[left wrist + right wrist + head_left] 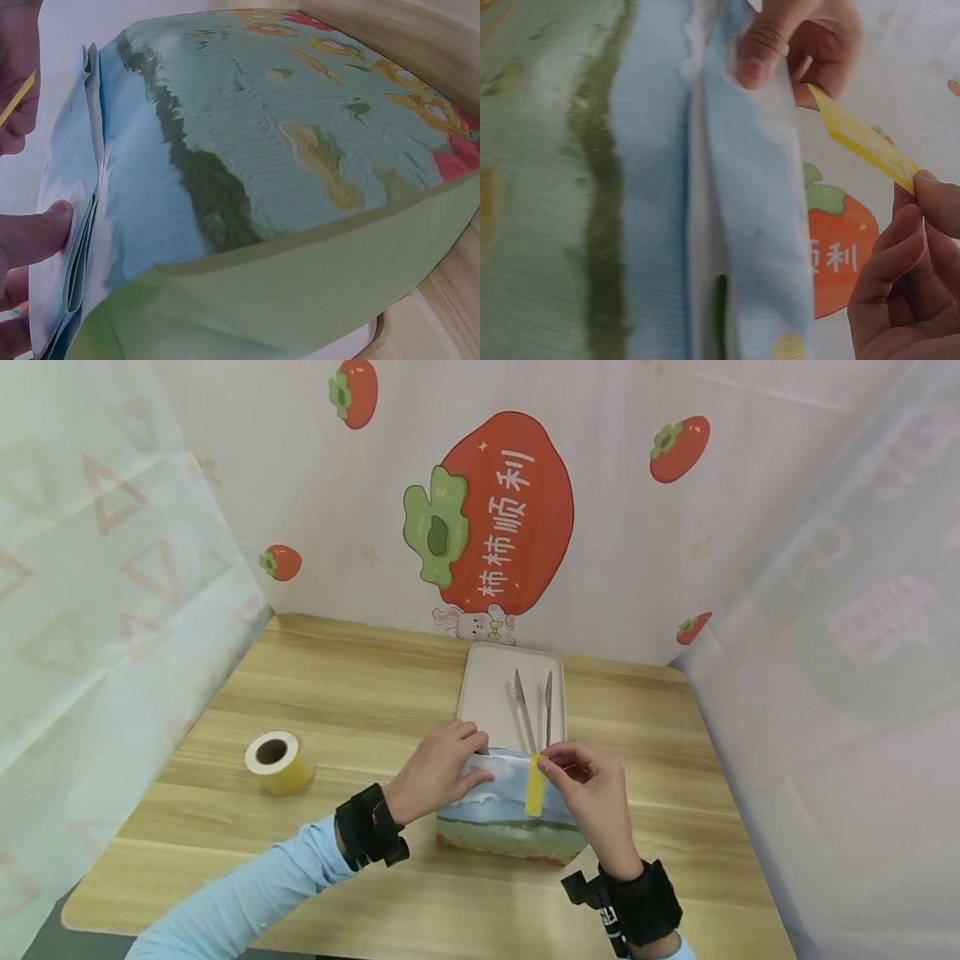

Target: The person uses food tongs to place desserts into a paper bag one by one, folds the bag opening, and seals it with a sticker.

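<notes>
A paper bag (510,842) painted with blue sky and a flowery meadow lies on the table, its top edge folded over. My left hand (438,770) pinches that fold near its left end; the thumb presses on one face in the left wrist view, and the other fingers are behind the fold. My right hand (600,797) holds one end of a short yellow sticker (535,787) between thumb and fingertips. In the right wrist view the sticker (866,142) stands out beside the folded edge, its far end near the left hand's fingers.
Behind the bag is a pale rectangular tray (483,693) with two slim, pointed metal utensils (525,710) on it. A roll of yellow stickers (287,777) stands on the left of the wooden table (360,685). Printed cloths hang around the back and sides.
</notes>
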`<state>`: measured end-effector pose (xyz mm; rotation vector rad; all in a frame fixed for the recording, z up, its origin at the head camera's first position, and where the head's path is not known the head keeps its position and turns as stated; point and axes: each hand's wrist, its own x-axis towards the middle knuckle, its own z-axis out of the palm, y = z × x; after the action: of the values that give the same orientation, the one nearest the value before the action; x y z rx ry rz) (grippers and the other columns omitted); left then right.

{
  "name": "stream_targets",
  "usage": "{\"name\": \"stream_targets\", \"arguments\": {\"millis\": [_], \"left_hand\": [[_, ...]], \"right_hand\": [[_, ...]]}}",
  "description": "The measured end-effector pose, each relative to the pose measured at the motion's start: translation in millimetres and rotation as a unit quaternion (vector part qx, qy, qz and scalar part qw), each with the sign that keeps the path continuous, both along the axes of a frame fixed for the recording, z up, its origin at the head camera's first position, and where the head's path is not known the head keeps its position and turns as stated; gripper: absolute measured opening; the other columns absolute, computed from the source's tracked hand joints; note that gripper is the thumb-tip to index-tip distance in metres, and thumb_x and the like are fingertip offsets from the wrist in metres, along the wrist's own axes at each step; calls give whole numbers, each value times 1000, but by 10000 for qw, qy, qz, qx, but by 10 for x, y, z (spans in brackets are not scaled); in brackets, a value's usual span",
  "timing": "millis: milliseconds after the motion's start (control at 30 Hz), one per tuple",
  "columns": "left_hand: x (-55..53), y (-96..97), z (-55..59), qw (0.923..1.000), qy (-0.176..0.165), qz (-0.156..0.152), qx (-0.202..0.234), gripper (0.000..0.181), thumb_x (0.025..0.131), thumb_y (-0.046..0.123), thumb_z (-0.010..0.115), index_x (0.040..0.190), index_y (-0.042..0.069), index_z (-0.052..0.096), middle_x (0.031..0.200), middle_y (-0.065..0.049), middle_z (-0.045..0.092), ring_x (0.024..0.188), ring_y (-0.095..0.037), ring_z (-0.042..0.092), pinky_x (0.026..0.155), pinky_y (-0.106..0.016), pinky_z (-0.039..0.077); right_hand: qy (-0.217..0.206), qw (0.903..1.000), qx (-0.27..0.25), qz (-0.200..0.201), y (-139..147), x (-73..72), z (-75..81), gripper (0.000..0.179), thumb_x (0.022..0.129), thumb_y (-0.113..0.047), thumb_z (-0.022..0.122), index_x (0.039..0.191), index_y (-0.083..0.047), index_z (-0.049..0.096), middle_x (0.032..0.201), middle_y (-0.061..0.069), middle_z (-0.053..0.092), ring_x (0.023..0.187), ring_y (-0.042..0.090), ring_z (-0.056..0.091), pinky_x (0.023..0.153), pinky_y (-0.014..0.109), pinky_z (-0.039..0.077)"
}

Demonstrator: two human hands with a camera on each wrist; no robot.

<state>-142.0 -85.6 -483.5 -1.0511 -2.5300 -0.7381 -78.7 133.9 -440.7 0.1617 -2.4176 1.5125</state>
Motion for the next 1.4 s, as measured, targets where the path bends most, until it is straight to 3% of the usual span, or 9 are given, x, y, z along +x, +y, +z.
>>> {"name": "stream_targets", "arguments": {"millis": [200,467,700,867,1067,1200,1400], "left_hand": [[-17,6,-44,9997,211,28,113,28,82,33,80,89,13,62,87,2,61,81,-14,55,73,-29,47],[-48,0,-97,9990,342,16,289,26,83,31,80,89,12,63,87,2,61,82,-13,57,72,-28,49],[-107,17,-102,9989,343,-93,298,24,84,29,79,90,12,62,87,2,60,81,-13,55,71,-27,48],[-136,21,-119,9986,370,-158,348,24,84,27,79,89,12,62,86,2,59,80,-12,53,70,-26,46],[-153,6,-132,9975,473,-306,431,23,85,27,78,89,12,61,85,2,59,79,-13,53,70,-28,46],[-164,-7,-141,9971,504,-367,447,23,86,27,77,89,12,61,84,2,58,79,-12,52,70,-27,46],[-174,-22,-159,9967,509,-432,457,22,86,28,77,89,12,61,85,2,58,79,-13,52,71,-27,46]], "right_hand": [[99,9997,-16,-243,-25,49,-174,17,81,0,78,96,-3,72,87,10,73,71,4,64,66,17,52],[558,9959,377,-608,-56,69,-425,16,78,-1,80,91,-7,73,80,4,74,67,4,64,61,16,51],[1147,9880,786,-675,-90,31,-571,19,77,2,81,92,-5,73,80,5,74,71,10,68,63,14,51],[1827,9741,1194,-583,-101,2,-668,23,74,7,81,92,-3,71,81,7,74,71,14,70,64,13,52],[2550,9437,1981,-725,-138,-12,-724,27,70,10,83,91,0,69,81,8,71,70,15,69,63,17,53],[2637,9310,2410,-755,-157,-12,-724,28,70,9,83,91,0,68,80,8,70,70,15,68,62,19,54],[2606,9245,2657,-830,-180,-2,-729,29,68,8,85,89,0,67,80,7,69,70,15,67,61,22,54]]}}
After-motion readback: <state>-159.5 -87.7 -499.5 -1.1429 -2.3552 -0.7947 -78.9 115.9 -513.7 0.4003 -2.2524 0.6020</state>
